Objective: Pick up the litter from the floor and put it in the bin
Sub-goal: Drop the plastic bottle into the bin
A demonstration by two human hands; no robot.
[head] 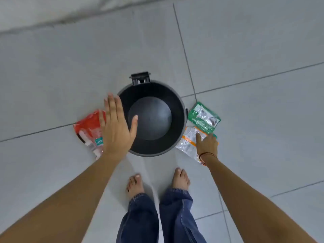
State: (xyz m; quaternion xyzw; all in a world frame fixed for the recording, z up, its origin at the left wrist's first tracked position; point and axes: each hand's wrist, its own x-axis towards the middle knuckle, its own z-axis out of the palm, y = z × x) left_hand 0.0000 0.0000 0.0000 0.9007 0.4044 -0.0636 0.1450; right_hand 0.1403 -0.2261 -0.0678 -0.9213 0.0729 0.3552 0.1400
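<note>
A round black bin (177,106) stands open on the grey tiled floor, with nothing visible inside. Left of it lies a red and clear plastic wrapper (88,128). A green and silver wrapper (203,116) lies on the bin's right, and below that an orange-edged clear wrapper (186,142). My left hand (117,125) hovers flat with fingers spread over the bin's left rim and part of the red wrapper, holding nothing. Over the orange-edged wrapper my right hand (207,144) reaches down, fingers pointing at it; whether it touches or grips the wrapper cannot be told.
My bare feet (135,184) and blue jeans (157,218) stand just in front of the bin. A black pedal or hinge part (140,78) juts from the bin's far side. Grey floor tiles (254,41) spread all around.
</note>
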